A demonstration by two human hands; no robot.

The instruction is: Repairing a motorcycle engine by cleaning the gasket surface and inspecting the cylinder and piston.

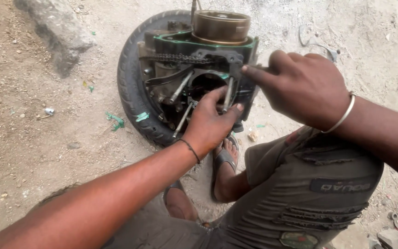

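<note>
My left hand [210, 122] pinches stud [228, 94] on engine case [199, 69]; right hand [300, 87] closed, contents hidden, can't tell; I'd steady case on tyre [132, 87], avoid chain [180, 58].

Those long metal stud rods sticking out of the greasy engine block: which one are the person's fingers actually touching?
The right-most long metal stud rod: the left hand has its fingertips at that rod's base. The other rods stand free to the left, untouched, on the greasy engine block.

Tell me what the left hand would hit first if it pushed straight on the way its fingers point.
The left hand points up into the engine case resting on the tyre. Its fingers already touch a long stud; beyond that, probably the dark bore opening, though depth is unclear.
</note>
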